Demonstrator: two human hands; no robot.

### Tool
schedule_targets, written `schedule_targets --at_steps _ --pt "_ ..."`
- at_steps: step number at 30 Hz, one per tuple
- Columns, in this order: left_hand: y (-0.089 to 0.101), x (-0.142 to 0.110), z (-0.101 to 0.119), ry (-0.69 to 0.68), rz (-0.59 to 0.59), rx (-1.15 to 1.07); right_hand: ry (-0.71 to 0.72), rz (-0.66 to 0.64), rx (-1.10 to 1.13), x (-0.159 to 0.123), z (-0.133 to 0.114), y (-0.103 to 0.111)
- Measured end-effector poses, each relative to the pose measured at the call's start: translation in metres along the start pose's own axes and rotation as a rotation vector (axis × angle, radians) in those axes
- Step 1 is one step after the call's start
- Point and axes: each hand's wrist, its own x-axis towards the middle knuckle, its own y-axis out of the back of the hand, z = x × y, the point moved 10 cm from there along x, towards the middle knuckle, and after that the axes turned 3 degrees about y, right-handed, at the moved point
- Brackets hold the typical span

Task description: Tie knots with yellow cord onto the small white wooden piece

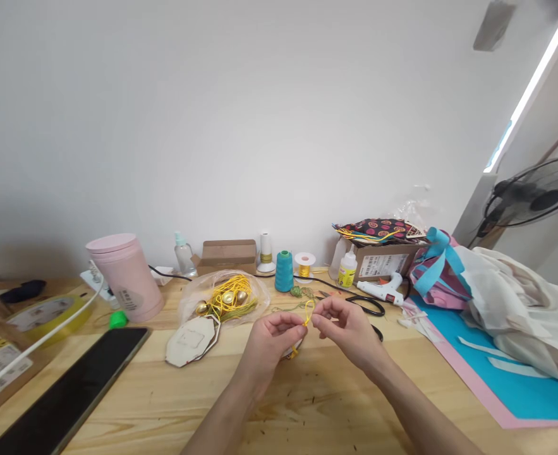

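A looped yellow cord (pixel 309 309) rises between my two hands above the wooden table. My left hand (pixel 279 335) pinches the base of the loop between thumb and fingertips. At the loop's right side, the thumb and fingers of my right hand (pixel 342 325) are pressed together on the cord. Below my left fingers hangs more yellow cord, by a small item mostly hidden by that hand. Behind the hands lie green cord pieces (pixel 297 291) and black-handled scissors (pixel 366 305). Left of them, a plastic bag (pixel 188 297) holds yellow cords and gold bells (pixel 229 297).
White octagonal pieces (pixel 191 341) lie left of my hands. Along the wall stand a teal thread spool (pixel 284 272), a glue bottle (pixel 347 268) and a box (pixel 385 260). A glue gun (pixel 382 289) lies right; a pink tumbler (pixel 127 278) and phone (pixel 70 398) are left.
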Motion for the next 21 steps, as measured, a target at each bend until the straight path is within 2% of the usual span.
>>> schedule_targets --at_steps 5,9,16,21 --pt "-0.01 -0.002 -0.003 0.066 -0.106 -0.184 -0.069 -0.057 0.146 -0.001 0.01 -0.011" --pt "-0.018 -0.004 -0.004 0.073 -0.181 -0.229 -0.13 -0.111 0.184 -0.004 0.014 -0.02" --pt "-0.02 -0.005 -0.003 0.074 -0.174 -0.204 -0.159 -0.057 0.254 -0.005 0.015 -0.017" --pt "-0.018 -0.003 -0.003 0.065 -0.15 -0.214 -0.157 -0.066 0.297 -0.006 0.015 -0.019"
